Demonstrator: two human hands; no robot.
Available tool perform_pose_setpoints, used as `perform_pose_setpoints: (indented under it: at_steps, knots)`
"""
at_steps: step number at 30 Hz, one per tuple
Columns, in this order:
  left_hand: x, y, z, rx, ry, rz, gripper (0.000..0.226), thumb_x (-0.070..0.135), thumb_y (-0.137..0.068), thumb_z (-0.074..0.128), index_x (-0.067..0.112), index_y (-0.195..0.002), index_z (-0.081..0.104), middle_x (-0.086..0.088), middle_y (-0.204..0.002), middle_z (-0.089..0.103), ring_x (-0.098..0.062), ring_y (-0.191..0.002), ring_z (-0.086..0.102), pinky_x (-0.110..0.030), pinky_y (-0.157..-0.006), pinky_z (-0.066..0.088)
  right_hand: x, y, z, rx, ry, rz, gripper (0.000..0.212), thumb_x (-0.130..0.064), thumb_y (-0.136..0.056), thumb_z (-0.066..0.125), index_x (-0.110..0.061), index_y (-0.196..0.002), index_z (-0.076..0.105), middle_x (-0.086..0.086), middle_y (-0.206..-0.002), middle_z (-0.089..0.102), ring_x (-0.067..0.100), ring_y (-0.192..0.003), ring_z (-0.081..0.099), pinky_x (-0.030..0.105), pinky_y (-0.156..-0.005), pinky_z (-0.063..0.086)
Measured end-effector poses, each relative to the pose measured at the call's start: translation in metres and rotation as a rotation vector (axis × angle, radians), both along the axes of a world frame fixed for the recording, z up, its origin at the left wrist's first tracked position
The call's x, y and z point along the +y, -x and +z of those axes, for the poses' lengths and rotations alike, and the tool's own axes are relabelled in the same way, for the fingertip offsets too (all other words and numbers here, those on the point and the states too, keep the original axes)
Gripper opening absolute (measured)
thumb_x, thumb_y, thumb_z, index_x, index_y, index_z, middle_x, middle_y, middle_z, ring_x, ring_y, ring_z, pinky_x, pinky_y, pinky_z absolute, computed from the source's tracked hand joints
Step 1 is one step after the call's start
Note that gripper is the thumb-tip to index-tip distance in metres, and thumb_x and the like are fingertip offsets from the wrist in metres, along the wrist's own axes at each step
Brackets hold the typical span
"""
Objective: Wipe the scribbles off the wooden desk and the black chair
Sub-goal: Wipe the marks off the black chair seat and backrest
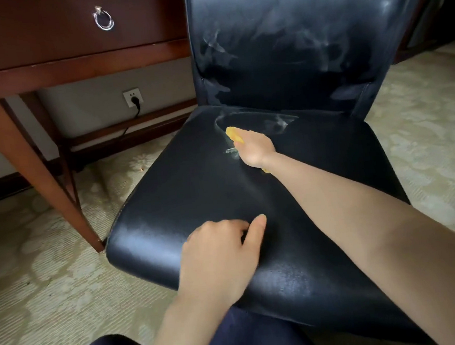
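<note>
Scribbles [231, 151] are showing as short whitish strokes on the seat of the black chair [195, 188], towards its rear and just left of the right hand [255, 148]. Paler smears are also clouding the backrest [279, 47] and the back edge of the seat. The chair is standing on a pale patterned carpet [41, 293], right beside the wooden desk [25, 76], whose leg is ending close to the seat's front left corner.

The right hand is curling round a yellow cloth [233, 134] and pressing it onto the leather beside the marks; a scrap of yellow is peeking out under the wrist too. The left hand [218, 256] is resting on the front of the seat with fingers loosely bent and thumb out, holding nothing and seemingly steadying the chair.

The upholstery is looking smooth, glossy and padded, dimpling in soft creases round the wiping hand, so it is probably yielding under pressure and letting the cloth slide easily. The cloth is looking soft and light, best bunched in the palm as it is now. The chair itself is likely fairly heavy and stiff in its frame; bracing it at the seat front is looking sensible.

The desk is reddish-brown polished wood with tapered legs, a dark drawer front and a silvery ring pull [103, 18]. Its top is out of view, so any marks there cannot be judged.
</note>
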State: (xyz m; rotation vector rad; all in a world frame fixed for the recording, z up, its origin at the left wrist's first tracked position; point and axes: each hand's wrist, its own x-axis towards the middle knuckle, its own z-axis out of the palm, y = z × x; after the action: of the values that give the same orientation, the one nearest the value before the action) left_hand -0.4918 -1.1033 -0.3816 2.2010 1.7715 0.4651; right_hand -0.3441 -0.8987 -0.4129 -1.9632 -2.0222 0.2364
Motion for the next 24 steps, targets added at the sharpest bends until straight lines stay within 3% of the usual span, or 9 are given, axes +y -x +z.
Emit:
perform_pose_setpoints:
  at_steps: [2,4,7,10,14,17,20,22,24]
  knots:
    - [0.009,0.016,0.000,-0.223,0.000,0.046,0.043,0.056,-0.090,0.037,0.026,-0.079,0.066,0.007,-0.063,0.062,-0.022,-0.081,0.058,-0.034,-0.076,0.046,-0.004,0.011,-0.001,-0.030,-0.011,0.069,0.043,-0.024,-0.103,0.033,-0.022,-0.146,0.034,0.008,-0.132,0.053,0.031,-0.120,0.049,0.038,-0.098,0.038]
    - [0.023,0.031,-0.003,-0.239,-0.081,0.085,0.032,0.049,-0.091,0.045,0.031,-0.097,0.071,0.007,-0.091,0.073,-0.021,-0.100,0.062,-0.035,-0.086,0.048,-0.015,0.018,-0.003,-0.049,-0.026,0.159,0.044,-0.024,-0.102,0.035,-0.021,-0.146,0.033,0.006,-0.136,0.052,0.030,-0.123,0.048,0.041,-0.100,0.038]
    - [0.048,0.048,-0.009,-0.279,-0.184,0.121,0.029,0.035,-0.093,0.052,0.022,-0.113,0.069,0.003,-0.117,0.068,-0.018,-0.115,0.058,-0.027,-0.098,0.040,-0.037,0.022,-0.007,-0.017,-0.015,0.318,0.047,-0.024,-0.102,0.036,-0.022,-0.148,0.029,0.003,-0.145,0.044,0.027,-0.131,0.041,0.043,-0.106,0.033]
    - [0.073,0.061,-0.015,-0.251,-0.229,0.122,0.031,0.025,-0.094,0.053,0.012,-0.120,0.064,-0.005,-0.130,0.060,-0.019,-0.126,0.050,-0.026,-0.105,0.031,-0.065,0.023,-0.005,0.045,-0.016,0.440,0.049,-0.020,-0.100,0.041,-0.027,-0.147,0.031,0.000,-0.143,0.046,0.025,-0.131,0.042,0.043,-0.106,0.032]
    - [0.098,0.069,-0.029,-0.167,-0.119,0.184,0.046,0.035,-0.096,0.045,0.015,-0.138,0.046,-0.007,-0.150,0.036,-0.020,-0.141,0.026,-0.043,-0.116,0.019,-0.103,0.014,-0.009,0.116,-0.020,0.527,0.046,-0.016,-0.099,0.048,-0.026,-0.143,0.040,-0.005,-0.145,0.044,0.017,-0.136,0.037,0.035,-0.111,0.028]
    - [0.107,0.069,-0.037,-0.096,-0.027,0.190,0.052,0.042,-0.098,0.035,0.022,-0.146,0.031,-0.001,-0.158,0.015,-0.020,-0.146,0.009,-0.046,-0.117,0.007,-0.119,-0.007,-0.019,0.155,-0.095,0.592,0.043,-0.011,-0.095,0.052,-0.019,-0.137,0.050,0.000,-0.137,0.054,0.015,-0.130,0.046,0.037,-0.109,0.035]
    - [0.120,0.071,-0.040,-0.027,-0.028,0.144,0.055,0.046,-0.099,0.027,0.025,-0.149,0.023,0.004,-0.159,0.007,-0.018,-0.147,0.001,-0.048,-0.117,0.000,-0.123,-0.032,-0.019,0.159,-0.193,0.556,0.039,-0.009,-0.091,0.051,-0.010,-0.130,0.057,0.003,-0.126,0.062,0.014,-0.117,0.056,0.024,-0.102,0.038]
    - [0.131,0.074,-0.040,0.036,-0.048,0.125,0.056,0.049,-0.098,0.023,0.026,-0.149,0.020,0.007,-0.159,0.004,-0.016,-0.147,-0.002,-0.050,-0.116,-0.004,-0.123,-0.046,-0.014,0.183,-0.229,0.493,0.039,-0.007,-0.092,0.051,-0.012,-0.129,0.057,-0.003,-0.126,0.062,0.004,-0.110,0.057,0.018,-0.096,0.041]
    - [0.138,0.076,-0.043,0.092,-0.071,0.111,0.057,0.050,-0.098,0.021,0.027,-0.150,0.017,0.010,-0.159,0.002,-0.015,-0.146,-0.007,-0.052,-0.114,-0.009,-0.117,-0.060,-0.008,0.229,-0.193,0.419,0.046,-0.002,-0.094,0.050,-0.029,-0.130,0.054,-0.020,-0.126,0.056,-0.019,-0.098,0.054,0.011,-0.089,0.043]
